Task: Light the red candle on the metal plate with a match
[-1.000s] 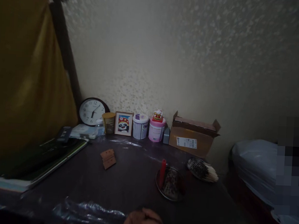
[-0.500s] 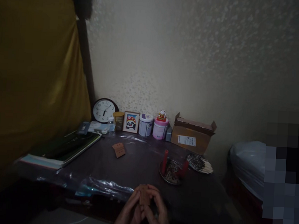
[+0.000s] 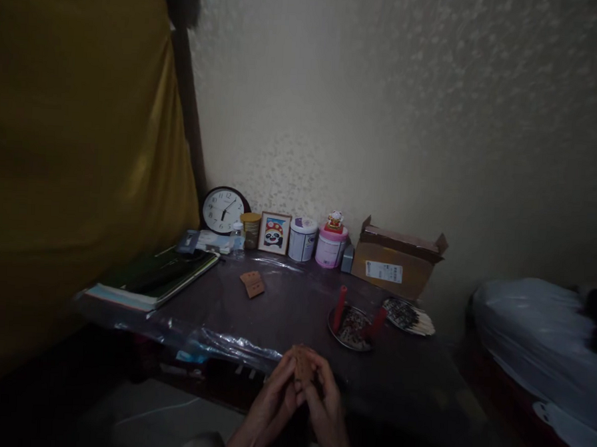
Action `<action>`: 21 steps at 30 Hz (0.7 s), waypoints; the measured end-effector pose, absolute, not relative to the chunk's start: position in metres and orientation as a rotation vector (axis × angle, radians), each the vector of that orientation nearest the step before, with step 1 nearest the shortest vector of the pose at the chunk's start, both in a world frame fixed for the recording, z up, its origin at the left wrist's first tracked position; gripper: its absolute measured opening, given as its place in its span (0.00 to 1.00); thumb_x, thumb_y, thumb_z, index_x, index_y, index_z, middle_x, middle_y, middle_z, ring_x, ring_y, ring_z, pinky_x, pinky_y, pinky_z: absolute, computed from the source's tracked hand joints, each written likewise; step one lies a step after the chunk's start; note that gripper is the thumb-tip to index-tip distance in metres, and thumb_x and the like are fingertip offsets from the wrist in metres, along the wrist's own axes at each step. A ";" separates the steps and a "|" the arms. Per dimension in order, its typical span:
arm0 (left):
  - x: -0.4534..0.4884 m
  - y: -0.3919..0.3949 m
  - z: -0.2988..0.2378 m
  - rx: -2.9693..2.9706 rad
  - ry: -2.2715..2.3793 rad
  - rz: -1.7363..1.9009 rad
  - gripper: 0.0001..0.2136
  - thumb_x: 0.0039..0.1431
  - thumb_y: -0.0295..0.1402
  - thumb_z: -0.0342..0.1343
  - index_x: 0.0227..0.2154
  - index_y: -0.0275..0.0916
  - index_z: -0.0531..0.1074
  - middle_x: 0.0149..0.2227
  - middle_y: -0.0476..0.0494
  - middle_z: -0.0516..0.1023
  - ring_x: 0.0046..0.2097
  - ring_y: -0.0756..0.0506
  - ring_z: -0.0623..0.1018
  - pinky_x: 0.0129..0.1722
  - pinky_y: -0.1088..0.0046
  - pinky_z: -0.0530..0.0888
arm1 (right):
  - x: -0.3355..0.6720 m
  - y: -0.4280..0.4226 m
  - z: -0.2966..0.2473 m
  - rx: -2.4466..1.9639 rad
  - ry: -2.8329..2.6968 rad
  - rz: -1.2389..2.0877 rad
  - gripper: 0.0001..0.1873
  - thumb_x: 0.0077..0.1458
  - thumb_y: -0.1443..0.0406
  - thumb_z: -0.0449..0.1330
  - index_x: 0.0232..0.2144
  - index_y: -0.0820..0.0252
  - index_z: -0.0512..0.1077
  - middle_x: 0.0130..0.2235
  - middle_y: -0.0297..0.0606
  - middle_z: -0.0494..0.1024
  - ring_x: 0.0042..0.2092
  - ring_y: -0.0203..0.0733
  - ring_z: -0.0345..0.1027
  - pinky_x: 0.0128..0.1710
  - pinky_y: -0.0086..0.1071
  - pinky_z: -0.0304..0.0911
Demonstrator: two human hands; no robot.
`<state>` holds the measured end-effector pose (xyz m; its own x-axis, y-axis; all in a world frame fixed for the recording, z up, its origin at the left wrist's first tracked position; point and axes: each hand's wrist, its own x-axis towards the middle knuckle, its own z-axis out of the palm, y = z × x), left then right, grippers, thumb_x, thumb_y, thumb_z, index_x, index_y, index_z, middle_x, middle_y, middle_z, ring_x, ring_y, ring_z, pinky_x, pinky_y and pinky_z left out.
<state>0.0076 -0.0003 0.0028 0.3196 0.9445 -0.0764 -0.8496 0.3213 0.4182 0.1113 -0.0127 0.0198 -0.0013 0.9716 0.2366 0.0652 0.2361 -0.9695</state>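
At the table's front edge, both my hands are closed around a small brown card-like piece (image 3: 303,369) with small dark marks. My left hand (image 3: 280,389) grips its left side, and the fingers of my right hand (image 3: 322,388) wrap its right side. Its lower part is hidden by my thumbs. Further back on the table lie more brown card-like pieces (image 3: 252,284), overlapping, with similar marks. To the right of my hands stands a metal dish (image 3: 351,347) with dark bits in it, a red candle (image 3: 341,309) upright at its left and another red candle (image 3: 375,323) leaning.
Burnt matchsticks (image 3: 408,316) lie on a plate at the right. Along the wall stand a clock (image 3: 223,210), a panda picture (image 3: 274,233), a white tin (image 3: 302,240), a pink tin (image 3: 331,247) and a cardboard box (image 3: 394,265). A green book (image 3: 158,277) lies left.
The view has shifted, so the tabletop things sit slightly higher and further right. Both hands still hold the brown piece, which is tilted a little differently.
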 end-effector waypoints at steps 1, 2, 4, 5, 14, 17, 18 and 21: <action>0.008 0.000 0.003 0.320 0.333 1.202 0.09 0.57 0.29 0.52 0.40 0.40 0.71 0.38 0.43 0.79 0.40 0.47 0.77 0.38 0.71 0.70 | 0.111 -0.013 0.021 -1.089 -1.346 1.008 0.15 0.54 0.59 0.55 0.43 0.56 0.69 0.47 0.40 0.74 0.50 0.45 0.67 0.49 0.35 0.62; 0.007 0.000 0.003 0.319 0.330 1.197 0.09 0.57 0.29 0.52 0.41 0.40 0.71 0.38 0.43 0.79 0.39 0.47 0.77 0.39 0.70 0.70 | 0.110 -0.013 0.022 -1.092 -1.343 1.012 0.15 0.54 0.58 0.55 0.43 0.56 0.69 0.47 0.41 0.74 0.49 0.45 0.67 0.48 0.35 0.63; 0.007 0.000 0.003 0.333 0.312 1.181 0.10 0.58 0.30 0.51 0.42 0.40 0.70 0.37 0.42 0.79 0.39 0.47 0.77 0.38 0.70 0.70 | 0.109 -0.013 0.021 -1.089 -1.340 0.990 0.16 0.54 0.59 0.55 0.44 0.56 0.68 0.47 0.40 0.74 0.49 0.44 0.67 0.48 0.34 0.63; 0.007 0.000 0.003 0.345 0.299 1.172 0.10 0.58 0.30 0.51 0.43 0.40 0.69 0.37 0.42 0.80 0.39 0.47 0.77 0.38 0.71 0.70 | 0.109 -0.013 0.020 -1.092 -1.336 0.967 0.16 0.53 0.59 0.56 0.44 0.57 0.68 0.47 0.40 0.74 0.49 0.44 0.67 0.47 0.34 0.63; 0.002 -0.003 0.006 0.334 0.278 1.129 0.11 0.58 0.32 0.50 0.44 0.38 0.69 0.37 0.43 0.79 0.38 0.48 0.77 0.40 0.71 0.69 | 0.118 -0.012 0.023 -1.029 -1.437 1.040 0.22 0.51 0.62 0.58 0.49 0.55 0.63 0.52 0.40 0.70 0.53 0.44 0.63 0.53 0.37 0.58; -0.003 -0.005 0.009 0.328 0.274 1.093 0.13 0.58 0.32 0.50 0.46 0.39 0.67 0.39 0.43 0.78 0.39 0.47 0.76 0.41 0.70 0.69 | 0.131 -0.007 0.026 -0.939 -1.412 1.188 0.25 0.48 0.61 0.62 0.49 0.55 0.63 0.52 0.41 0.69 0.53 0.45 0.64 0.52 0.38 0.59; -0.005 -0.005 0.009 0.335 0.278 1.065 0.13 0.58 0.32 0.50 0.46 0.38 0.67 0.38 0.42 0.78 0.39 0.47 0.77 0.40 0.70 0.69 | 0.136 -0.004 0.026 -0.953 -1.388 1.199 0.23 0.48 0.60 0.61 0.47 0.56 0.65 0.50 0.42 0.71 0.51 0.46 0.65 0.50 0.39 0.60; -0.007 -0.008 0.006 0.373 0.296 0.974 0.13 0.59 0.34 0.47 0.45 0.36 0.68 0.33 0.41 0.78 0.34 0.48 0.77 0.35 0.71 0.70 | 0.146 0.000 0.025 -1.098 -1.348 1.131 0.15 0.49 0.57 0.60 0.37 0.59 0.71 0.40 0.41 0.77 0.43 0.45 0.70 0.45 0.37 0.63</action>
